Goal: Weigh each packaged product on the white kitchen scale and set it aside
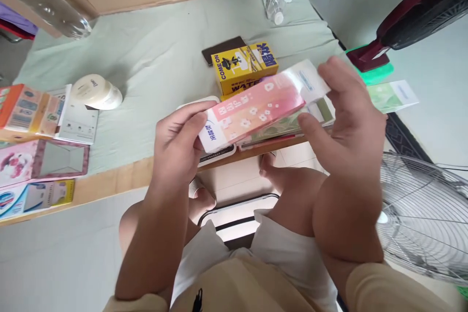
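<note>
A long pink and white toothpaste box is held up slantwise above the front edge of the table. My left hand is closed on its left end, the thumb lying on top. At the right end is my right hand, its thumb and fingers spread apart. Its fingertips are at or near the box's far corner; whether they touch cannot be made out. Behind the box sits a yellow carton, partly covered. Under the toothpaste box, a green packet shows in part.
A dark flat object lies behind the carton. Plastic bottles are at the back. At left are a cream-coloured round container and several boxes. A fan stands to the right, near a green box.
</note>
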A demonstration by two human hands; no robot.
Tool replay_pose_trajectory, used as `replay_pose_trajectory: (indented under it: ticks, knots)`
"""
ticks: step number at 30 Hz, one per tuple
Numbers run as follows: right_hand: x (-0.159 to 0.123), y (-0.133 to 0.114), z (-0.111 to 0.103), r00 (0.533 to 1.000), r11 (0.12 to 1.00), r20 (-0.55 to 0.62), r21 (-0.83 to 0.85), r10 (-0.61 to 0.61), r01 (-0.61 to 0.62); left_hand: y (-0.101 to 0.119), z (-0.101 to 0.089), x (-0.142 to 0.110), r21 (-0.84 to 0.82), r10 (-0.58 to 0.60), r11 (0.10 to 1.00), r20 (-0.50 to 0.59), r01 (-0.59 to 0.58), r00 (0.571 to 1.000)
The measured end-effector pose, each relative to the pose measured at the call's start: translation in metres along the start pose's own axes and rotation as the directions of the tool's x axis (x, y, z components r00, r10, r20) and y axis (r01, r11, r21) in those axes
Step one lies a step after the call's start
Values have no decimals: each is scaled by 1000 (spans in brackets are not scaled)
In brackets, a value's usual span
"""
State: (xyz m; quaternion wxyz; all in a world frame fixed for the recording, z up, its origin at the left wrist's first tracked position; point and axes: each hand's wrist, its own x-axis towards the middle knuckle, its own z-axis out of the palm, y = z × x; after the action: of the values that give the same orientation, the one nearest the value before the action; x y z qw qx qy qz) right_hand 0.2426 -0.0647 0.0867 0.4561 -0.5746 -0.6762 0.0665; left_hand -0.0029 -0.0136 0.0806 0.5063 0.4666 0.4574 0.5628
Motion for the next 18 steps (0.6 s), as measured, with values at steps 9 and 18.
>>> replay_pose_trajectory:
  ticks: [9,18]
  knots:
    - [7,8,-18,972,958,180,-271,149,-97,-20,19,9,163,-7,987,82,-7,997]
    - [2,16,-28,973,962,156,-238,173,-133,-30,39,11,159,-31,987,-35,36,999]
